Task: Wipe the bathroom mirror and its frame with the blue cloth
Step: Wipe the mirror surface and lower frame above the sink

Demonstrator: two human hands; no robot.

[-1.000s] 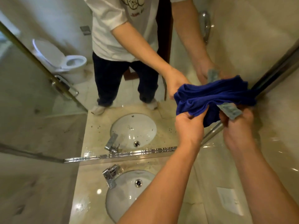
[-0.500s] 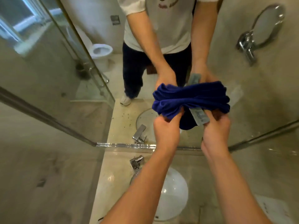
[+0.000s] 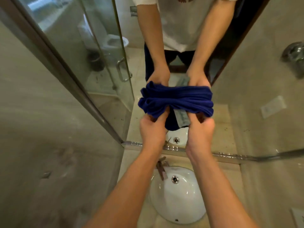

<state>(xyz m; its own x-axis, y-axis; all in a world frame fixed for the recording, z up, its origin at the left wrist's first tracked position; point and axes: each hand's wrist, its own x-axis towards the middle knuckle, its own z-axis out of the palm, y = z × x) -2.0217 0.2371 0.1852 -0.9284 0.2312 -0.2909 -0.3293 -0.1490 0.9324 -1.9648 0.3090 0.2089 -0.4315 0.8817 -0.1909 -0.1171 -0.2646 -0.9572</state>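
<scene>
Left hand [image 3: 152, 129], right hand [image 3: 201, 130] grip bunched blue cloth [image 3: 176, 100] against mirror [image 3: 246, 79], above sink [image 3: 179, 195].

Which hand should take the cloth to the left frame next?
Left, probably. Both hands grip the cloth against the mirror, but the left hand is nearer the left frame than the right hand.

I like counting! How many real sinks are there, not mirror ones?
1. The real sink sits in the counter below the hands holding the blue cloth. The other one, above the mirror's bottom edge, is only its reflection.
</scene>
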